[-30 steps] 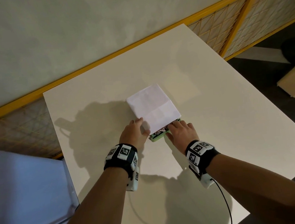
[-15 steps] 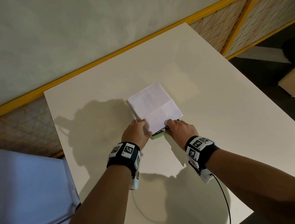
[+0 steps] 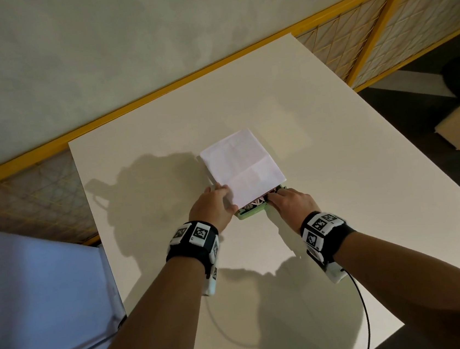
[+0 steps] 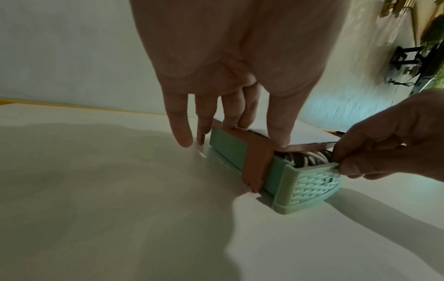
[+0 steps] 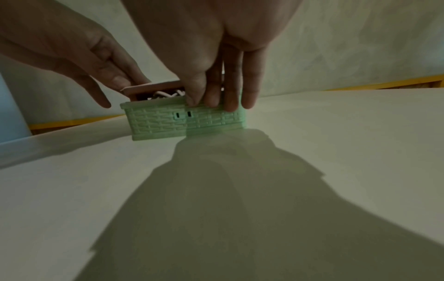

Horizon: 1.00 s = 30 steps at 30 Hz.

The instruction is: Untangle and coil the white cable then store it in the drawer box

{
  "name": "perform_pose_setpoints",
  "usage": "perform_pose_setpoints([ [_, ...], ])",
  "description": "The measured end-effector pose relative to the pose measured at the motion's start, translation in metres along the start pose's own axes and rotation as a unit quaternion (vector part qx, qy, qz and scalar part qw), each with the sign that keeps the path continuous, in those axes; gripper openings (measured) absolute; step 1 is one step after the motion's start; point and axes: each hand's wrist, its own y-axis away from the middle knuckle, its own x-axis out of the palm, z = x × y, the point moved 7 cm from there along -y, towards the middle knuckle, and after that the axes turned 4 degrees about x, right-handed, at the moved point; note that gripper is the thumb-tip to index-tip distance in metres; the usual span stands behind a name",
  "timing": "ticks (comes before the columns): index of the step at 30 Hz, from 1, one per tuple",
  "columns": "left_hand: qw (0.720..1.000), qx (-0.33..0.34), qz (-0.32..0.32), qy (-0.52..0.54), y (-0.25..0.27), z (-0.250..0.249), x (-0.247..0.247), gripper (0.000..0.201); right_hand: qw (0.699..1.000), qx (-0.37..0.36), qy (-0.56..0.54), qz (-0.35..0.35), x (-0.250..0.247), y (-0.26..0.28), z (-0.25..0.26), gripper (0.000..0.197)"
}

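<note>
Two hands: both on the drawer box, one per part.
Right hand (image 4: 389, 136): fingers curled over the top front rim of the green drawer (image 4: 310, 182), thumb under the rim, pinching it.
Left hand (image 4: 230, 76): fingers straight, pressing down on the brown shell (image 4: 256, 157) and its top edge; nothing wrapped or gripped.
Drawer state: sticks out of the shell a little, most of it inside.
White cable (image 4: 312, 157): coiled loops lying inside the drawer, visible through the gap between drawer rim and shell top; looks all in, but I cannot tell if a loop rides above the rim.
Step, my read: closing the drawer, the last bit of the task.
How to do it well: push straight in along the shell, keep the left hand pressing so the box does not slide on the table (image 3: 336, 162); move the right fingers off the rim before it meets the shell; tuck any high loop first.
White sheet (image 3: 243, 167): lies flat on top of the shell.
</note>
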Motion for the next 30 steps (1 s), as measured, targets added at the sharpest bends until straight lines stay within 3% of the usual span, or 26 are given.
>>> perform_pose_setpoints([
  [8, 1.000, -0.002, -0.002, 0.004, -0.002, 0.001, 0.003, 0.051, 0.996, 0.032, -0.077, -0.031, -0.004, -0.005, -0.002, 0.009],
  [11, 1.000, -0.003, 0.003, -0.005, -0.002, 0.000, 0.004, 0.046, 0.992, 0.063, -0.110, 0.011, -0.005, -0.005, -0.005, 0.024],
  [23, 1.000, 0.000, 0.000, -0.008, -0.001, -0.001, 0.002, 0.041, 0.989, 0.074, -0.127, -0.005, -0.012, -0.009, -0.005, 0.026],
  [25, 1.000, 0.008, -0.006, 0.008, 0.004, -0.003, 0.000, 0.040, 0.989, 0.074, -0.127, 0.003, -0.014, -0.006, -0.002, 0.027],
  [28, 0.998, 0.024, -0.028, 0.054, 0.015, 0.003, -0.002, 0.054, 0.989, 0.070, -0.123, 0.042, -0.015, 0.001, 0.001, 0.031],
  [30, 0.992, -0.007, -0.042, 0.115, 0.028, 0.023, -0.008, 0.055, 0.982, 0.080, -0.155, 0.076, -0.013, 0.009, -0.004, 0.029],
])
